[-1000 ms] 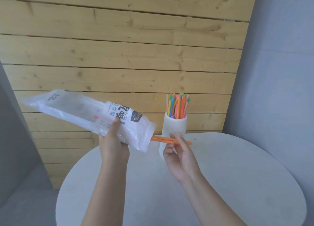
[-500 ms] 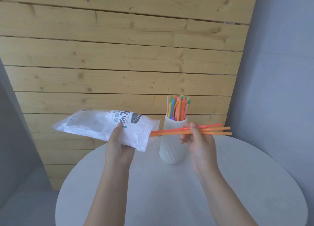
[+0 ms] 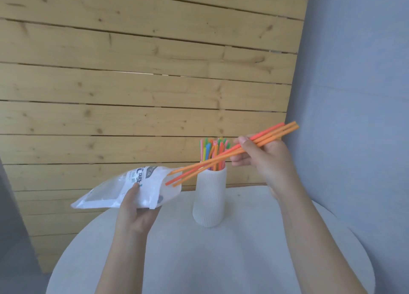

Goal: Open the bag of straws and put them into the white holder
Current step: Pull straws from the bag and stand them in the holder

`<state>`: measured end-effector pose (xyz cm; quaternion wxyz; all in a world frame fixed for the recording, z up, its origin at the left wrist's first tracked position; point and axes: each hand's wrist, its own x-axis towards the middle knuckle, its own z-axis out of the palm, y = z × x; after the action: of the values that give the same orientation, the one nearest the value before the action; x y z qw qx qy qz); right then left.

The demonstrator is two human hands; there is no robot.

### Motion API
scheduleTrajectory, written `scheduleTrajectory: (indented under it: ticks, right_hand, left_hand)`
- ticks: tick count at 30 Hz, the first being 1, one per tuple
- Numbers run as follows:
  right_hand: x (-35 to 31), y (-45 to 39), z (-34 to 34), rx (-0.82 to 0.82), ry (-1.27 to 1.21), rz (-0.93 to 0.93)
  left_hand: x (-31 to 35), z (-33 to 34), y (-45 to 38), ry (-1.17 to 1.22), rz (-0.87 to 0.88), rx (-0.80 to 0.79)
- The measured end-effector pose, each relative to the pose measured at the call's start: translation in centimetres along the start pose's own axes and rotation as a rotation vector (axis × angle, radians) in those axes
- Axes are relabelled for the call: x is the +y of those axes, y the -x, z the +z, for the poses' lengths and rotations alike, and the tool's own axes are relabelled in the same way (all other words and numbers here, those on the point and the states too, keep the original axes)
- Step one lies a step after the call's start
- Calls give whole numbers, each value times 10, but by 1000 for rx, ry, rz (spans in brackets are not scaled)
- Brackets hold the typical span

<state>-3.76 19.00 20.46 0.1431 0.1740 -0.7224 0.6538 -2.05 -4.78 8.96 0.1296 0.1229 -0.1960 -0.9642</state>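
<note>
My left hand (image 3: 136, 207) grips a clear plastic straw bag (image 3: 124, 188) with printed text, held above the table's left side, its open end facing right. My right hand (image 3: 263, 158) pinches three orange straws (image 3: 274, 132), tilted with their far ends up to the right and their near ends just outside the bag's mouth. The straws cross in front of the ribbed white holder (image 3: 209, 202), which stands on the table and is filled with several coloured straws (image 3: 213, 147).
The round white table (image 3: 221, 260) carries only the holder. A wooden plank wall (image 3: 143, 83) stands behind it, and a grey wall (image 3: 358, 94) closes the right side. The table's edge curves off at left and right.
My right hand pulled the orange straws out of the bag, to the right and upward, and tilted them. My left hand lowered the bag, which now looks flatter.
</note>
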Motion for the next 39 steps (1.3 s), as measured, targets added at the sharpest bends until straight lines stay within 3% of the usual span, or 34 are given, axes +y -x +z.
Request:
scheduleTrajectory:
  ticks: [11, 21, 33, 39]
  right_hand:
    - [-43, -64, -36, -115, 391, 57]
    - [-63, -84, -36, -180, 552, 3]
    - [-71, -99, -2, -352, 767, -10]
    - [-75, -109, 16, -374, 861, -41]
  left_hand:
    - [2, -4, 1, 6, -16, 68]
    - [6, -2, 1, 13, -40, 66]
    - [7, -1, 3, 74, -46, -19]
    - [13, 1, 2, 134, -134, -88]
